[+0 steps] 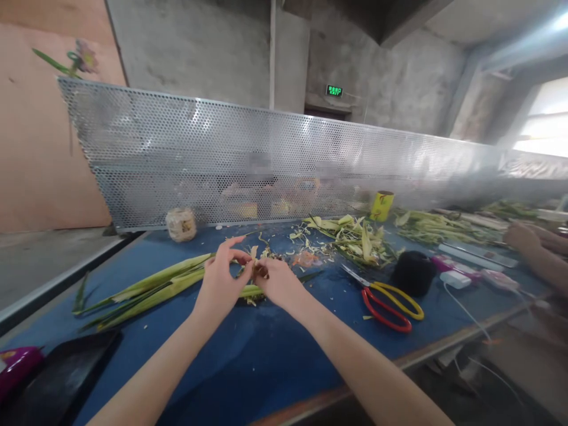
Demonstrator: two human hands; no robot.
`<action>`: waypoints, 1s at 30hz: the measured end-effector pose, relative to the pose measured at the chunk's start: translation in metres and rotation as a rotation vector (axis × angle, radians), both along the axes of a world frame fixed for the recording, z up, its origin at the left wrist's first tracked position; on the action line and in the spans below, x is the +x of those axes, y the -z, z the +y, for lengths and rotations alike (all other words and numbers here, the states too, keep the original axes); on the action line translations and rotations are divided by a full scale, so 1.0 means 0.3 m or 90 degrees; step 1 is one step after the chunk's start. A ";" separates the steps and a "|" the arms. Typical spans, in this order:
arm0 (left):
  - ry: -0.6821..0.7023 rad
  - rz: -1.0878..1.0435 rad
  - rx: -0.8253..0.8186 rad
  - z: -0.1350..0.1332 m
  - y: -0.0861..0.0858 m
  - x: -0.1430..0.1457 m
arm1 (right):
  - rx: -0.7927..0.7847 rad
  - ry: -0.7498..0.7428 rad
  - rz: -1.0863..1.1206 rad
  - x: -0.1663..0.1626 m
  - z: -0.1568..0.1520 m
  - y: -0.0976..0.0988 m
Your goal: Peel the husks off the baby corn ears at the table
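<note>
My left hand [222, 279] and my right hand [278, 281] meet over the middle of the blue table. Between their fingertips is a small dried husk piece [254, 252], pale at the top and brown lower down. The left thumb and a finger pinch it, while the upper fingers curve away. My right fingers are closed around its brown lower part, which they partly hide. Long green corn husks [164, 283] lie to the left, their ends running behind my left hand. Short husk scraps are under and behind both hands.
Right of the hands lie scissors [386, 305] with red and yellow handles, near a black thread spool [413, 273]. Behind are a husk pile [361, 239], a yellow can [382, 206], a pale roll [181, 225] and a perforated metal screen [213, 148]. Another person's hand [523, 239] is at far right.
</note>
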State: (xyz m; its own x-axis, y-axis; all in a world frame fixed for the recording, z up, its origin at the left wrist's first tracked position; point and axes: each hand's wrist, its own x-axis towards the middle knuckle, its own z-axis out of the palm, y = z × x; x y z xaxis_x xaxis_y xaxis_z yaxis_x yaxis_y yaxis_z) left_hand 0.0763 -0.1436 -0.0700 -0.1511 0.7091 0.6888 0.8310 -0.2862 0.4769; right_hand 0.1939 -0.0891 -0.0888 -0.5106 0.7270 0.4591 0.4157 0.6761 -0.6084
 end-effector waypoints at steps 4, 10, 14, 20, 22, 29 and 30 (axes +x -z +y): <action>-0.004 0.032 -0.012 -0.008 -0.002 -0.005 | 0.027 0.012 -0.032 -0.029 -0.023 0.009; -0.005 0.035 -0.021 -0.014 0.015 -0.030 | 0.034 0.023 -0.041 -0.007 -0.020 0.058; 0.003 0.016 -0.069 -0.023 0.031 -0.043 | 0.051 0.018 0.003 0.007 -0.008 0.062; -0.010 0.013 -0.117 -0.030 0.045 -0.051 | 0.060 0.002 0.022 0.000 -0.009 0.068; -0.016 0.017 -0.120 -0.031 0.044 -0.050 | 0.053 0.006 0.018 0.000 -0.010 0.070; 0.027 -0.093 -0.177 -0.024 0.047 -0.043 | 0.038 -0.018 0.032 0.008 -0.009 0.058; 0.035 -0.119 -0.179 -0.022 0.049 -0.045 | 0.039 -0.014 0.032 0.008 -0.010 0.055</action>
